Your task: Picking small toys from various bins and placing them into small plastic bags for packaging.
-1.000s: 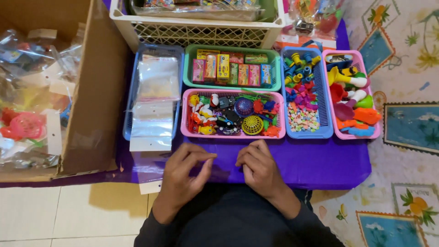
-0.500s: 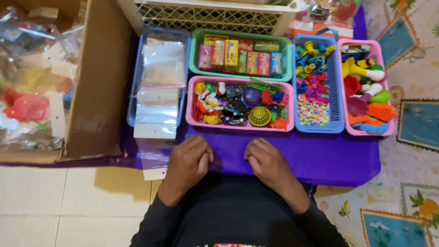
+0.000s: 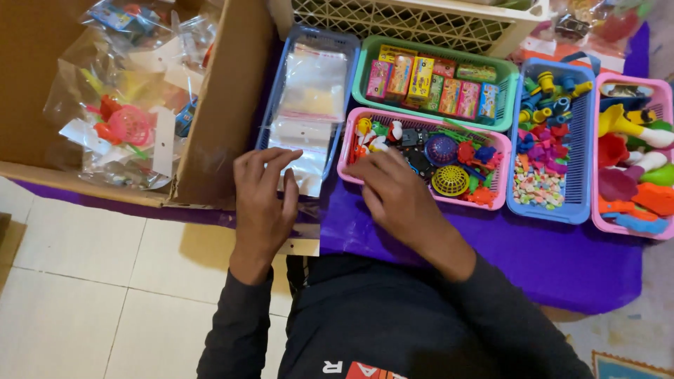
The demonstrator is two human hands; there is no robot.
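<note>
While we look down from the head camera, we see a low surface (image 3: 562,260) draped in purple cloth, set on a pale tiled floor (image 3: 91,281), with a patterned rug edge at the lower right. An open cardboard box (image 3: 217,126) of bagged toys stands at the left of the surface, and a cream lattice crate (image 3: 421,21) sits along the far edge.

Our left hand (image 3: 263,203) lies flat, fingers spread and loosely extended, resting on the near end of a stack of clear plastic bags (image 3: 309,105). Those bags fill a narrow blue tray (image 3: 281,84) whose long axis runs away from us, and the near end of the stack hangs over the edge of the surface toward us. The hand grips nothing that we can see.

Our right hand (image 3: 397,189) reaches into the near left corner of a pink basket (image 3: 491,203) of small mixed toys, which lies with its long axis left to right. Its fingers curl down among the toys; we cannot tell whether they have closed on one.

Beyond it sits a green basket (image 3: 365,70) of small boxes, and to the right a blue basket (image 3: 583,203) and another pink one (image 3: 600,224)
</note>
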